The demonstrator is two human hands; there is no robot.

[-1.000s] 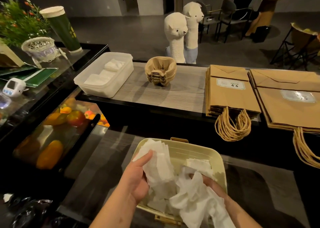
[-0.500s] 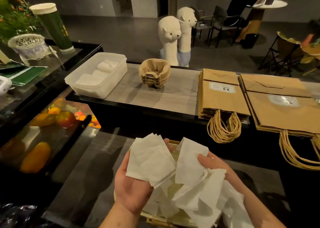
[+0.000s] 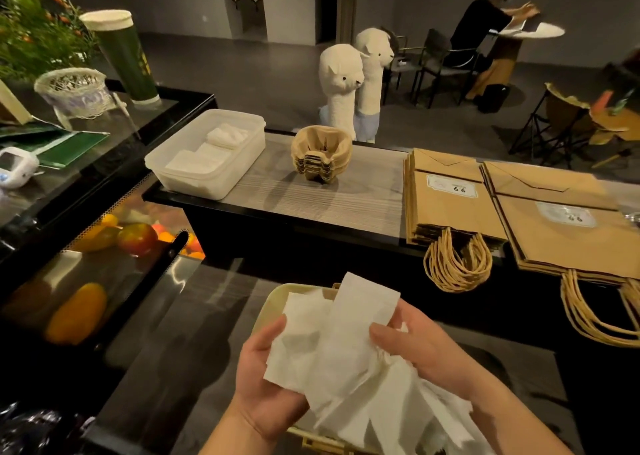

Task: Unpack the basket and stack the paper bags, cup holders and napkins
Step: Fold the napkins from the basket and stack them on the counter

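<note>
Nearest, over the basket (image 3: pixel 273 302): both hands now gathered together on one loose wad of napkins (image 3: pixel 332 350), lifted clear above the rim. A second ago, down inside the basket, digging; half a second ago, two separate handfuls held apart; now merged into a single bunch. Left hand (image 3: pixel 266 375) cupped under the near-left corner, fingers curled round the sheets, thumb on top. Right hand (image 3: pixel 419 347) pinching the upper right edge, fingers half closed, more napkins trailing beneath the wrist. Still ragged, sheets fanned at odd angles, one standing tall above the rest. Whether any remain in the basket: cannot tell, view blocked by the bunch.

Meaning, as a guess: last of the unpacking, napkins collected and ready for squaring up and carrying off.

Beyond the basket, on the raised counter (image 3: pixel 329 198): to the far left, a tub (image 3: pixel 207 157) already holding folded napkins, the likely destination. Straight beyond, cup holders (image 3: pixel 322 153) nested in one stack. To the far right, bags (image 3: pixel 450 205) in a flat pile, handles hanging over the counter edge, and a second bag pile (image 3: pixel 568 229) just beside it, further right. Those two kinds apparently done; napkins alone left.

Risk: loose sheets slipping from under the right wrist on the way across.
</note>
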